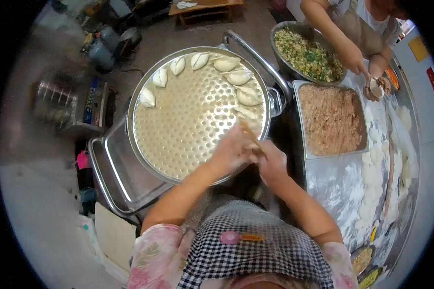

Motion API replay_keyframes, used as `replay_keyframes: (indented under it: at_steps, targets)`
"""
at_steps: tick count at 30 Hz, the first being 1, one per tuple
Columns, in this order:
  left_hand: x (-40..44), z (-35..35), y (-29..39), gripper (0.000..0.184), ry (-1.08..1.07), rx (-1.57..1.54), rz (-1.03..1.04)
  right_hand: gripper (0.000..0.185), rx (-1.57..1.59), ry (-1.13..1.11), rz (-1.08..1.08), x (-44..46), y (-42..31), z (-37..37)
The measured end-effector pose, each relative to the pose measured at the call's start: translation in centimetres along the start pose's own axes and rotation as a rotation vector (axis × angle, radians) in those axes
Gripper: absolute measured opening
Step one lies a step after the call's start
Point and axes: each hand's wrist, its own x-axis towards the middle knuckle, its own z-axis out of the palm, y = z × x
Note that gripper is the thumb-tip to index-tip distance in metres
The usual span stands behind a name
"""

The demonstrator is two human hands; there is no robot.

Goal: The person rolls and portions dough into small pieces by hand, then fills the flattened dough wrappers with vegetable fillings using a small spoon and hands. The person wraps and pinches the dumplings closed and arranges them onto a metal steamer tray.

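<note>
My left hand [234, 148] is over the lower right part of a round perforated steamer tray [193, 125], blurred by motion. Its fingers reach close to a pale dumpling [246, 113] near the rim; I cannot tell whether they touch it. Beside it, my right hand [273, 161] is closed around a thin wooden stick [250, 132], whose far end points up toward that dumpling. Both hands nearly meet at the stick. Several pleated dumplings [248, 96] curve around the tray's upper edge, some leaf-shaped [160, 78] on the left.
The tray rests on a metal cart [125, 164] with tubular handles. To the right are a pan of minced filling [332, 120] and a bowl of chopped vegetables [308, 53]. A floured table [332, 185] holds dough pieces. At upper right, a co-worker's hands [366, 77] handle filling.
</note>
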Motion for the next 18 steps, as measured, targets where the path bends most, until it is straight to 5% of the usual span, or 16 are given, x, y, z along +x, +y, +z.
replay_keyframes:
  at_steps: [7,10,14,18]
  targets:
    - [-4.1,-2.5,-7.0,0.052,0.025,0.098,-0.059,0.022,-0.342,-0.124,0.161,1.6,1.6,1.3]
    - [-3.5,-2.6,-7.4,0.041,-0.188,0.177,-0.165,0.029,-0.371,-0.157,0.083,2.1,0.7,1.8]
    - [-2.9,-1.6,-7.7,0.023,-0.080,0.190,0.073,0.028,-0.400,-0.149,-0.046,2.3,1.0,4.3]
    - [-3.2,-0.7,-8.1,0.016,-0.139,0.133,-0.019,0.025,-0.542,-0.163,-0.091,1.7,2.8,5.6]
